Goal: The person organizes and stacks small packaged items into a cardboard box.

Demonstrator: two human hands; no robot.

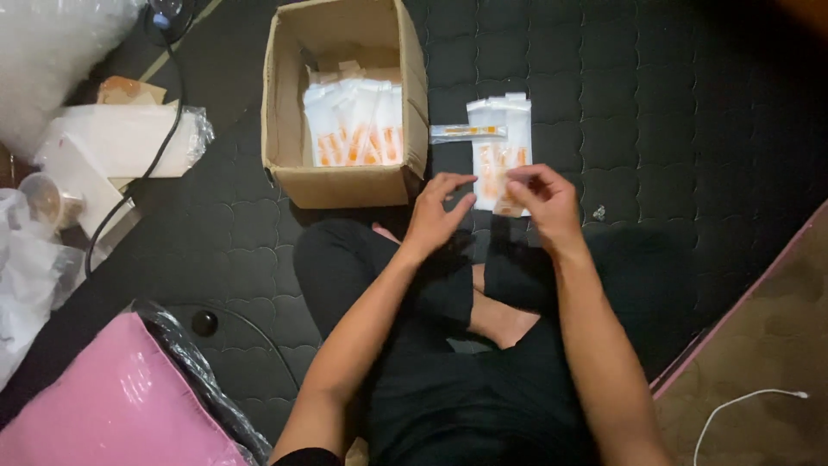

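Observation:
I sit cross-legged on a black quilted mattress. My right hand pinches a small clear packet with orange contents, held just above a short pile of the same packets. My left hand hovers at the packet's left edge, fingers spread, its fingertips near or touching the packet. A narrow packet lies crosswise on the pile. To the left stands an open cardboard box holding rows of the same white and orange packets.
A pink bag in plastic wrap lies at lower left. White boxes and plastic bags crowd the left edge, with a black cable over them. A white cable lies on brown floor at lower right.

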